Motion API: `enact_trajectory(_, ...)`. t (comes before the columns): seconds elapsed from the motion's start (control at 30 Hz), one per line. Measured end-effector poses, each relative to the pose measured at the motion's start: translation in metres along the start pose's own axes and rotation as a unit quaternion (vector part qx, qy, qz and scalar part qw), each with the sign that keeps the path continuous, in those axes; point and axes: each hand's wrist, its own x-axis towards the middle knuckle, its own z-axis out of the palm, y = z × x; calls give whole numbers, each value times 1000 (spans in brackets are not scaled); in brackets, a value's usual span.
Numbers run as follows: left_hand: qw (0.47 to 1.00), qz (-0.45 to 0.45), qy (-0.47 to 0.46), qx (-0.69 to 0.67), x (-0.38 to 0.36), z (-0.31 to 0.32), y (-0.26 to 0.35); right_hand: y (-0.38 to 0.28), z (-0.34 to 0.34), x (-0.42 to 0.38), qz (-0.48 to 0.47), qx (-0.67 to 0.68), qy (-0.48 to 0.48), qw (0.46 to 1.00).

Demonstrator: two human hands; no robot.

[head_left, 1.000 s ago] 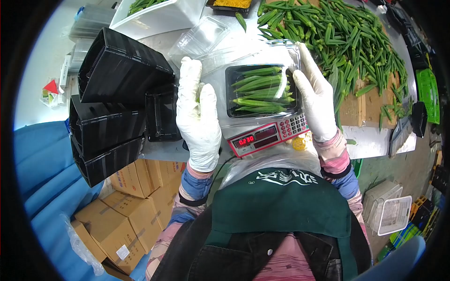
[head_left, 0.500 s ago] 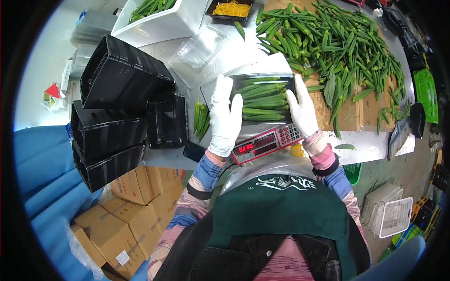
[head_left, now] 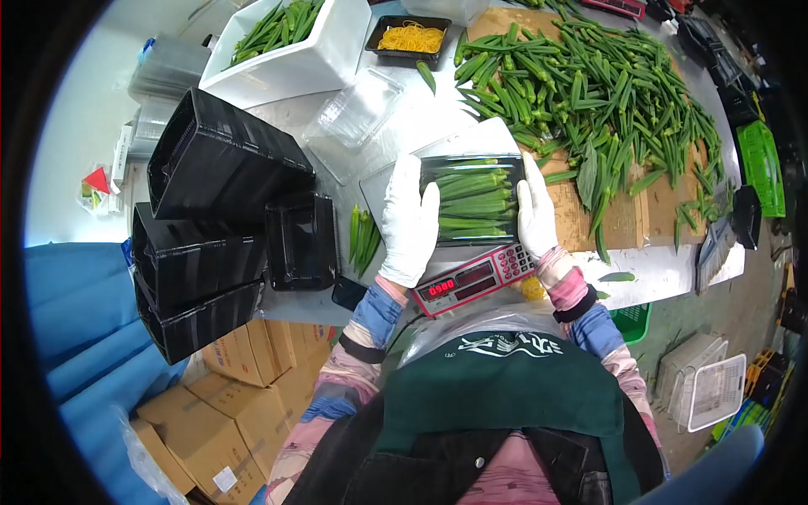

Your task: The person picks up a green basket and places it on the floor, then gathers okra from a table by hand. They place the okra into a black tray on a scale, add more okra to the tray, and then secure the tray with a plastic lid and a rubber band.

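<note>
A black plastic tray of okra (head_left: 473, 202) sits over the weighing scale (head_left: 475, 279), whose red digits are lit. A glossy clear cover seems to lie over the okra, which is lined up in rows. My left hand (head_left: 410, 223), in a white glove, presses along the tray's left side with its fingers stretched. Against the right side is my right hand (head_left: 535, 210), also gloved, so the tray is gripped between both palms. A few loose okra pods (head_left: 364, 240) lie left of my left hand.
Stacked black trays (head_left: 223, 160) and a single black tray (head_left: 300, 241) stand at left. Behind are clear lids (head_left: 358, 109), a white foam box (head_left: 328, 50) and a tray of yellow rubber bands (head_left: 410, 39). A large okra heap (head_left: 589, 93) covers the board at right.
The lit reading on the scale has changed. The whole view has shifted a little, with the scene lower in it. Both hands stay at the tray's sides.
</note>
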Motion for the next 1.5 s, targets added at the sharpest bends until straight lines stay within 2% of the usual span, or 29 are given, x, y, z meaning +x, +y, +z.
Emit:
enact_trajectory(0.1, 999, -26, -6, -47, 0, 1, 2, 6, 2, 2, 35, 60, -11, 997)
enact_trajectory(0.2, 998, -33, -25, -44, 2, -5, 2, 9, -3, 5, 27, 48, -18, 998)
enact_trajectory(0.3, 992, -45, 11, -114, -4, -21, 4, 3, -17, -8, 82, 137, 17, 987)
enact_trajectory(0.33, 980, -67, 32, -183, -11, -27, 3, 4, -28, -16, 80, 146, 30, 986)
enact_trajectory(0.37, 971, -84, 62, -214, -20, -32, 0, 5, -38, -25, 119, 148, 36, 981)
enact_trajectory(0.43, 964, -164, 56, -203, -44, -41, -12, 10, -50, -39, 213, 151, 2, 965)
enact_trajectory(0.5, 891, -285, -49, -351, -65, -53, -13, -5, -56, -53, 261, 206, -43, 942)
enact_trajectory(0.57, 768, -363, -116, -514, -71, -55, -11, -6, -53, -61, 296, 268, -64, 915)
enact_trajectory(0.63, 733, -370, -96, -563, -78, -44, -18, 3, -40, -64, 315, 336, -62, 885)
enact_trajectory(0.73, 672, -384, -116, -623, -75, -41, -29, 11, -40, -64, 324, 384, -67, 862)
enact_trajectory(0.83, 585, -442, -137, -666, -76, -45, -26, 14, -41, -61, 305, 494, -57, 812)
enact_trajectory(0.97, 562, -370, -168, -721, -83, -49, -6, -6, -57, -57, 286, 589, -71, 753)
enact_trajectory(1.0, 602, -332, -212, -694, -85, -52, -5, 12, -58, -60, 271, 603, -82, 746)
enact_trajectory(1.1, 766, -308, -347, -445, -75, -78, 8, -2, -79, -61, 256, 564, -105, 778)
enact_trajectory(1.13, 772, -300, -385, -407, -67, -86, 4, -5, -83, -60, 263, 535, -111, 795)
enact_trajectory(1.23, 844, -300, -314, -316, -49, -85, -11, 26, -78, -63, 291, 410, -132, 854)
enact_trajectory(1.27, 849, -292, -253, -361, -45, -79, -25, 31, -75, -65, 280, 451, -115, 840)
enact_trajectory(1.37, 916, -191, -133, -326, -16, -59, -22, 30, -66, -63, 279, 402, -75, 869)
enact_trajectory(1.47, 932, -125, -201, -274, 0, -30, -27, 29, -72, -62, 254, 322, -44, 911)
enact_trajectory(1.5, 928, -137, -246, -244, 5, -28, -22, 27, -80, -64, 248, 298, -23, 922)
